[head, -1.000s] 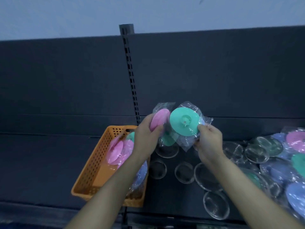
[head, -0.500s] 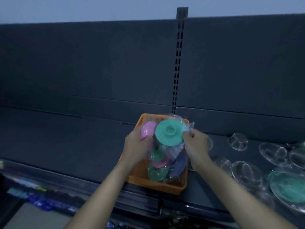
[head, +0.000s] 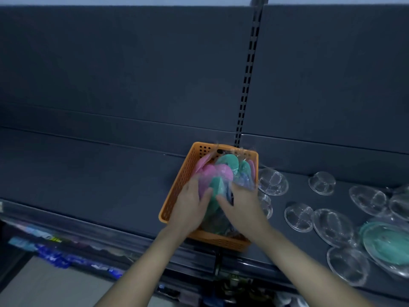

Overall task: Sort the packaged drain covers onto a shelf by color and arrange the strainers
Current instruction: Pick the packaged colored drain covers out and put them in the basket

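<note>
An orange perforated basket (head: 177,196) stands on the dark shelf (head: 88,185), full of bagged drain covers in pink (head: 215,171), green (head: 229,161) and blue (head: 243,180). Both hands are down inside it. My left hand (head: 190,209) holds the pink bagged cover at the basket's left side. My right hand (head: 241,209) grips the crinkled clear bag of the green cover, thumb near the left hand's thumb. Motion blur hides the fingertips. Clear round strainers (head: 273,181) lie spread on the shelf to the right of the basket.
More clear strainers (head: 298,216) and a bagged green cover (head: 385,240) crowd the shelf's right end. A slotted upright (head: 247,74) runs up the back panel behind the basket. Below the shelf edge, packaged goods (head: 55,258) sit on a lower level.
Both hands have lowered the pink and green bagged covers from in front of the back panel down into the orange basket. The view has swung left.
</note>
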Action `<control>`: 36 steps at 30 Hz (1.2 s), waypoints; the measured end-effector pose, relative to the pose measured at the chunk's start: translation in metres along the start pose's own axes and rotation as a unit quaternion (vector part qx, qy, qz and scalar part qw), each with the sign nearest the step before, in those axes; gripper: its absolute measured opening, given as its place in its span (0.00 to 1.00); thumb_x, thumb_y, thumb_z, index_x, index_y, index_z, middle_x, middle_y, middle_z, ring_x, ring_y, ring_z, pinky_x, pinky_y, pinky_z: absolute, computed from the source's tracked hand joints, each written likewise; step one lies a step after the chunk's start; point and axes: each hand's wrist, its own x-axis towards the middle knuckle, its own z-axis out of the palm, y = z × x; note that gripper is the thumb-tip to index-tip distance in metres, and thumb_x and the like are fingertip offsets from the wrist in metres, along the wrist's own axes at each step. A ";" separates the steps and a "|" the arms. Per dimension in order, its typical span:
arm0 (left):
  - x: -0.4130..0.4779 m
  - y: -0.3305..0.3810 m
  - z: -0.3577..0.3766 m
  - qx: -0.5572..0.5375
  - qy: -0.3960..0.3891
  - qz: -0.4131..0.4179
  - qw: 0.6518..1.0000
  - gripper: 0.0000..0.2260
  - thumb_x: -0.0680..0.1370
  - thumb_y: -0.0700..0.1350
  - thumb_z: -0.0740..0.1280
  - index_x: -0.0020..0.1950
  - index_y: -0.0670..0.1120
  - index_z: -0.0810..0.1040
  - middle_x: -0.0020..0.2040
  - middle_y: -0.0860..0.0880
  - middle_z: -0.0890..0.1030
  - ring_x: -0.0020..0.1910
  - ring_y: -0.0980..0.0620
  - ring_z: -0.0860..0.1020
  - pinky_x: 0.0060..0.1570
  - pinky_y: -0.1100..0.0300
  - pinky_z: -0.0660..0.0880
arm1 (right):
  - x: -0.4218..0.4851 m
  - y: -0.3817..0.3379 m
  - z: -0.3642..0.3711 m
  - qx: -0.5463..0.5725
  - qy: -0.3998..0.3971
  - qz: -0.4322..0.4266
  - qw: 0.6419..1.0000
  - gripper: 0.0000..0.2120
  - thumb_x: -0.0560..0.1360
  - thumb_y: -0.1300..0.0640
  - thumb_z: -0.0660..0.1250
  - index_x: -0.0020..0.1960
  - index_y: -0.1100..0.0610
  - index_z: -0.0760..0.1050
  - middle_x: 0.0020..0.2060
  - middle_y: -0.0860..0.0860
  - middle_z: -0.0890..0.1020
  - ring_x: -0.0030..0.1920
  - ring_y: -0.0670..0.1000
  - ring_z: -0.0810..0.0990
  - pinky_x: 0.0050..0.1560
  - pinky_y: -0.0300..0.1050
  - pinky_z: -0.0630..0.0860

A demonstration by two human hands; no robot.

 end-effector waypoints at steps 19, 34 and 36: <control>0.000 0.031 0.018 0.134 -0.002 0.163 0.978 0.23 0.77 0.46 0.63 0.70 0.41 0.67 0.71 0.43 0.68 0.73 0.45 0.62 0.71 0.55 0.56 | -0.025 0.050 -0.033 0.001 -0.003 0.035 0.999 0.29 0.78 0.42 0.57 0.74 0.53 0.57 0.74 0.48 0.61 0.76 0.47 0.49 0.73 0.46 0.57; -0.002 0.126 0.158 0.184 -0.260 0.253 0.914 0.28 0.78 0.58 0.60 0.75 0.49 0.60 0.77 0.44 0.57 0.77 0.44 0.50 0.73 0.53 0.49 | -0.117 0.194 -0.128 -0.247 0.011 0.269 0.931 0.24 0.78 0.49 0.60 0.72 0.54 0.64 0.74 0.60 0.58 0.74 0.65 0.51 0.71 0.65 0.52; -0.006 0.128 0.179 0.227 -0.308 0.245 0.891 0.30 0.78 0.61 0.58 0.77 0.54 0.53 0.78 0.47 0.49 0.77 0.45 0.43 0.74 0.50 0.44 | -0.124 0.211 -0.138 -0.265 0.007 0.302 0.916 0.24 0.78 0.49 0.60 0.72 0.55 0.63 0.74 0.62 0.57 0.73 0.68 0.50 0.71 0.67 0.50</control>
